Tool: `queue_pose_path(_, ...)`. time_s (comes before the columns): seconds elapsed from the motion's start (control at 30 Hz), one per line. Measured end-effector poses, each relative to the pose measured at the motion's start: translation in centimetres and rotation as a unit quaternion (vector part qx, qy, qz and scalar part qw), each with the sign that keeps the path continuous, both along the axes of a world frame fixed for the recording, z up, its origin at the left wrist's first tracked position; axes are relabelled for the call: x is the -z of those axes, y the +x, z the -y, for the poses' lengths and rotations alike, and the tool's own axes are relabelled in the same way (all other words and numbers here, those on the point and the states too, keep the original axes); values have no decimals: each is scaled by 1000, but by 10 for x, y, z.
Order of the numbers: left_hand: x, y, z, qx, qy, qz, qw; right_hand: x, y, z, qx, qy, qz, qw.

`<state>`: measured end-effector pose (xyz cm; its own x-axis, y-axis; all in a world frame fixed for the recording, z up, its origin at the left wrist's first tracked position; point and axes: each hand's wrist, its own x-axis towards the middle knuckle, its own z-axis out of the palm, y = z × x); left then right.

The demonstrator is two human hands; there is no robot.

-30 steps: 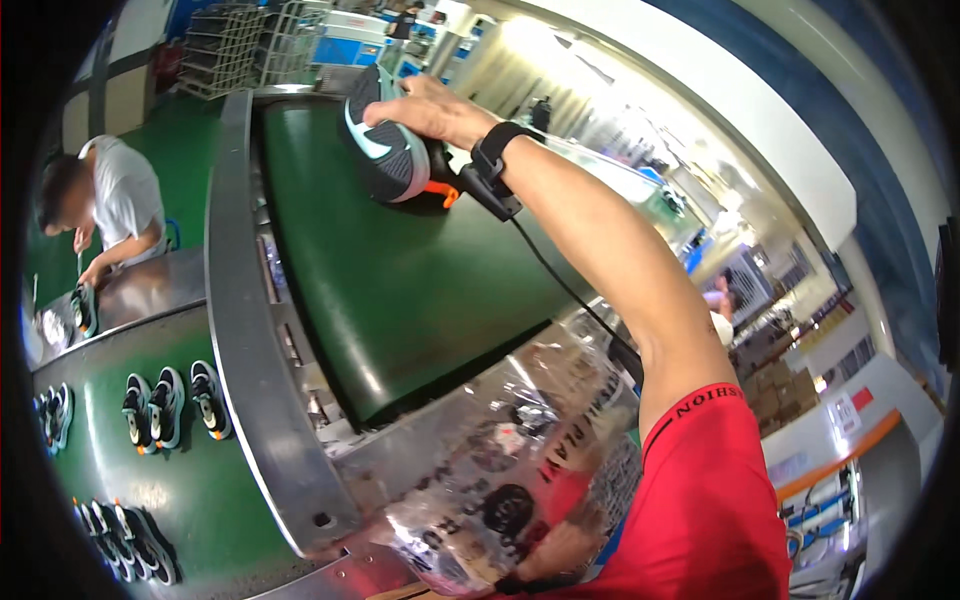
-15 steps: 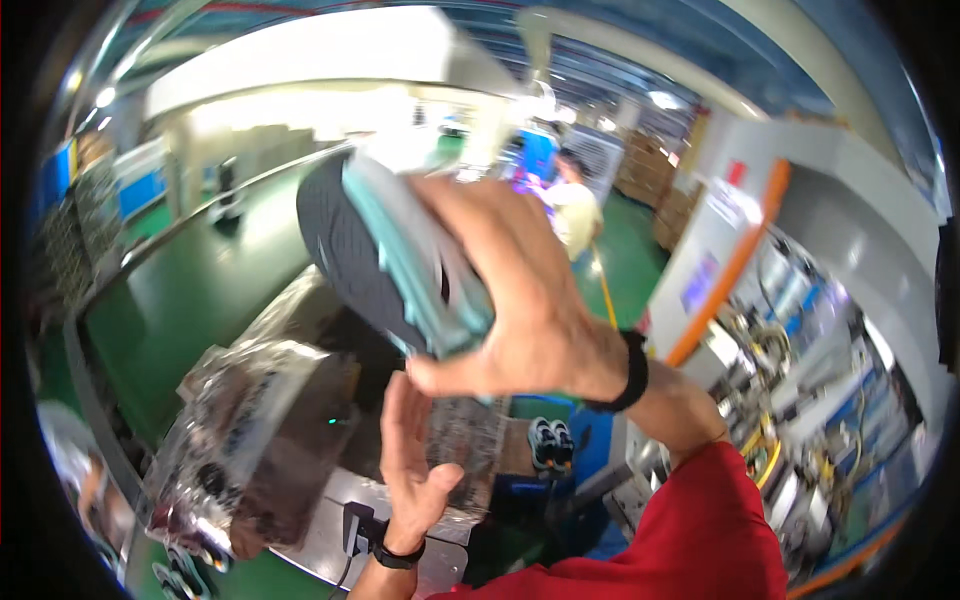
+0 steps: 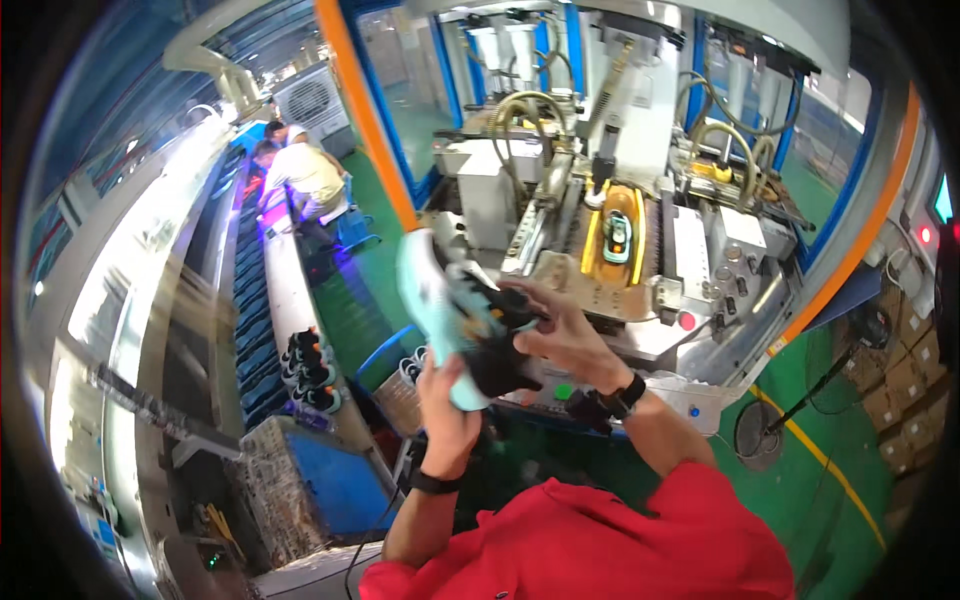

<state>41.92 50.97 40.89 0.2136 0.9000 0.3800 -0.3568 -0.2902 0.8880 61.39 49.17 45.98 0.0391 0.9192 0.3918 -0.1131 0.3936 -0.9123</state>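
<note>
A sneaker [image 3: 480, 315] with a black upper and a pale mint-and-white sole is in front of me, tilted and somewhat blurred. My left hand [image 3: 448, 412] is closed round the sole at its lower end. From the other side, my right hand [image 3: 568, 340] grips the black upper near the shoe's opening. Beyond my hands is a large machine, where another shoe [image 3: 617, 238] sits in a yellow-orange holder [image 3: 598, 262].
Orange-edged posts [image 3: 368, 110] frame the machine. At left runs a conveyor [image 3: 258, 330], with several shoes [image 3: 308, 370] on its ledge. Two people work farther back. A fan [image 3: 760, 432] stands at right beside stacked cartons [image 3: 905, 380]. A blue-sided box [image 3: 340, 480] is lower left.
My view has swung right to the machine. The shoe was in my right hand alone, with my left hand open below it; now both hands hold it, with the upper turned toward my right.
</note>
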Motion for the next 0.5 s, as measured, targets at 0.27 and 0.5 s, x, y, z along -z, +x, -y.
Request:
queue_pose_path(0.27, 34, 212, -40, 212, -116, -174, 955, 90, 170, 46, 301, -104, -115, 941)
queue_pose_path(0.5, 111, 376, -187, 57, -17, -384, 921, 85, 251, 90, 529, -144, -107, 830)
